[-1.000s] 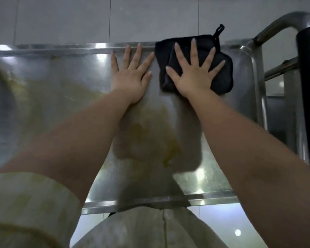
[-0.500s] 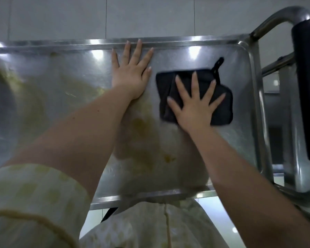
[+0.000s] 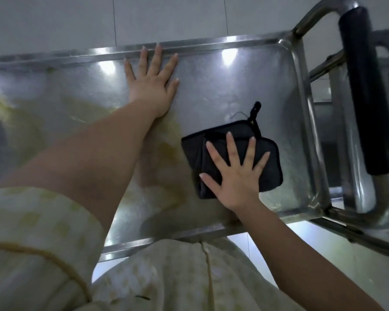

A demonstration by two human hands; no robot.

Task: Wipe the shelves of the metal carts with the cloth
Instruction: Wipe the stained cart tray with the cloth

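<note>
The metal cart's top shelf (image 3: 222,90) is a shiny steel tray with a raised rim. A folded black cloth (image 3: 265,158) with a hanging loop lies flat on its right half, near the front edge. My right hand (image 3: 236,176) presses down on the cloth with fingers spread. My left hand (image 3: 153,84) lies flat on the bare steel further back, fingers spread, fingertips at the far rim. It holds nothing.
The cart's tubular push handle (image 3: 314,16) with a black grip (image 3: 366,90) rises at the right end. A grey tiled wall (image 3: 166,16) stands directly behind the cart. My pale checked clothing (image 3: 177,277) is against the front rim.
My right hand has dragged the cloth from the far right corner toward the front edge of the shelf. My left hand has stayed planted in place.
</note>
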